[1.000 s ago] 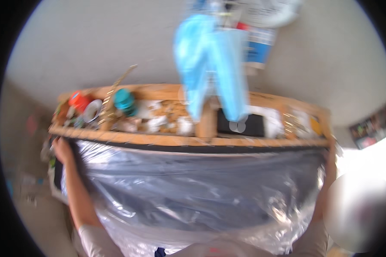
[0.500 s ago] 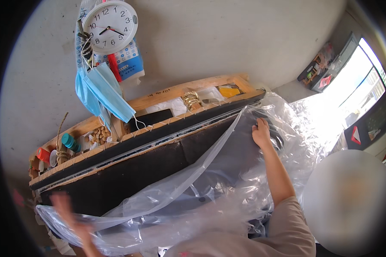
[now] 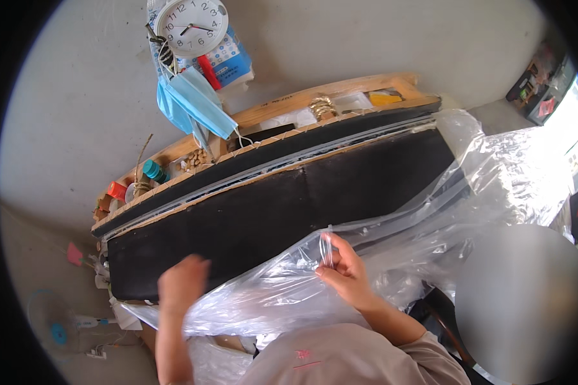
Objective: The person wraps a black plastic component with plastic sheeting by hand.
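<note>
A clear plastic sheet (image 3: 270,282) lies across the near part of a long black padded seat (image 3: 237,231) and spreads off to the right. My right hand (image 3: 347,276) pinches the sheet's far edge between thumb and fingers, lifting a small fold of it. Over the left part of the seat is my left hand (image 3: 183,282), just above the sheet's left end. Motion smears its fingers, so their grip does not show.
Behind the seat runs a wooden ledge (image 3: 270,106) with compartments. It holds a teal-capped bottle (image 3: 153,170), a red container (image 3: 116,190) and a yellow item (image 3: 384,99). Blue face masks (image 3: 202,102) hang below a wall clock (image 3: 191,27). A fan (image 3: 58,330) stands at lower left.
The sheet's edge has come nearer to me on the right, baring more of the black seat. My right hand has moved left and nearer; my left hand has moved right. The view has shifted.
</note>
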### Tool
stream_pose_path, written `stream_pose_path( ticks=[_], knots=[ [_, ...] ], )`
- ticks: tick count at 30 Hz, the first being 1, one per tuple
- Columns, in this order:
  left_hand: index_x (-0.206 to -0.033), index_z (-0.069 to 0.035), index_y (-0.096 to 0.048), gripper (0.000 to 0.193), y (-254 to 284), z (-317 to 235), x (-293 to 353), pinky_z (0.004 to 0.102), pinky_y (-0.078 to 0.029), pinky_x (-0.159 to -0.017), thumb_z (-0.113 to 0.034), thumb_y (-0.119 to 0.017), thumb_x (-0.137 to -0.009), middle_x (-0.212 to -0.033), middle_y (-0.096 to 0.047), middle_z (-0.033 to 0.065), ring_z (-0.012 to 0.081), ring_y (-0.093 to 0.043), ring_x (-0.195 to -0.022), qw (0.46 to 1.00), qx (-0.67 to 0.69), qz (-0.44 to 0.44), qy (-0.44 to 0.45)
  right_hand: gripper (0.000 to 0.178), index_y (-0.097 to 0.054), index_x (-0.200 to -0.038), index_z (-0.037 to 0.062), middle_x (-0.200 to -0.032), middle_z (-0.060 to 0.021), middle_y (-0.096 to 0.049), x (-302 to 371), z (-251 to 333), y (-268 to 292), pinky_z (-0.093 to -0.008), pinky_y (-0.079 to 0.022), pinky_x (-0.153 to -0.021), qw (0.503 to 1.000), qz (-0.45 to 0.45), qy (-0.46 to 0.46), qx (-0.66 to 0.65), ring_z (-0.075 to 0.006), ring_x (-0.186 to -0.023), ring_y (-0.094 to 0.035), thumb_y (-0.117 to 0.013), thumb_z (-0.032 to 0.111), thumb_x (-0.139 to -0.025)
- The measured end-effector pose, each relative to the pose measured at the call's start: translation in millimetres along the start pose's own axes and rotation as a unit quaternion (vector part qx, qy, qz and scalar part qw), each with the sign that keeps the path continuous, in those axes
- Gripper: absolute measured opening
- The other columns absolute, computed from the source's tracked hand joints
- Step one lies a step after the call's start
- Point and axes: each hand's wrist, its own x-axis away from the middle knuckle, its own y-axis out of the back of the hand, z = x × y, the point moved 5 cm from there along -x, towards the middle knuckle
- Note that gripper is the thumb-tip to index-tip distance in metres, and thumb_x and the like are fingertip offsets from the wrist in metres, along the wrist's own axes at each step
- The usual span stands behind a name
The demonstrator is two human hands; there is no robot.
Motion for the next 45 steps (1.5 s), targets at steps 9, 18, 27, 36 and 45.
stream_pose_path(
  ticks=[9, 18, 27, 36, 45],
  knots=[
    [-0.080, -0.005, -0.056, 0.022, -35.7, -176.8, -61.7, 0.0318, -0.048, -0.073, -0.023, -0.049, -0.090, -0.080, -0.061, 0.0095, 0.0180, -0.059, -0.073, 0.559, 0.799, -0.086, -0.206, 0.037, -0.058, -0.103, 0.0100, -0.124, -0.0154, -0.044, -34.7, 111.7, 128.9, -0.0550, -0.030, -0.089, 0.535, -0.234, 0.251, 0.772, -0.0313, -0.116, -0.037, -0.067, 0.025, -0.069],
    [-0.079, -0.013, -0.050, 0.019, 32.9, 63.4, -26.8, 0.0177, -0.029, -0.046, -0.026, -0.047, -0.092, -0.062, -0.036, -0.0094, -0.0002, -0.034, -0.055, 0.437, 0.732, -0.519, 0.073, 0.035, -0.059, -0.098, 0.0037, -0.097, -0.0116, -0.057, -37.9, 121.1, -9.9, -0.0426, -0.042, -0.077, 0.922, 0.067, 0.202, 0.323, -0.0301, -0.083, -0.054, -0.064, 0.029, -0.075],
    [-0.068, -0.008, -0.041, 0.030, 19.8, 103.9, -21.5, 0.0193, -0.026, -0.052, -0.022, -0.044, -0.094, -0.064, -0.033, -0.0073, 0.0027, -0.027, -0.061, 0.599, 0.562, -0.568, 0.050, 0.018, -0.056, -0.087, 0.0001, -0.098, -0.0133, -0.058, -6.8, 28.5, -125.6, -0.0367, -0.046, -0.077, 0.812, 0.394, 0.276, 0.331, -0.0291, -0.090, -0.056, -0.055, 0.017, -0.081],
    [-0.114, -0.016, -0.052, 0.049, -101.6, 360.8, 38.3, 0.0450, -0.041, -0.081, -0.051, -0.029, -0.090, -0.108, -0.058, 0.0150, 0.0360, -0.054, -0.099, 0.799, 0.153, -0.333, 0.477, 0.025, -0.055, -0.086, 0.0079, -0.062, -0.0058, -0.056, 52.6, 113.8, 72.5, -0.0295, -0.041, -0.054, 0.767, 0.442, -0.182, 0.427, -0.0152, -0.058, -0.055, -0.063, 0.030, -0.079],
    [-0.104, -0.014, -0.053, 0.041, -119.9, 359.9, 12.8, 0.0500, -0.043, -0.071, -0.046, -0.031, -0.091, -0.098, -0.060, 0.0171, 0.0390, -0.056, -0.090, 0.851, 0.092, -0.267, 0.442, 0.034, -0.060, -0.087, 0.0097, -0.087, -0.0049, -0.060, -16.3, 140.5, 117.5, -0.0421, -0.042, -0.078, 0.498, -0.101, 0.242, 0.826, -0.0236, -0.084, -0.057, -0.066, 0.038, -0.068]
  ],
)
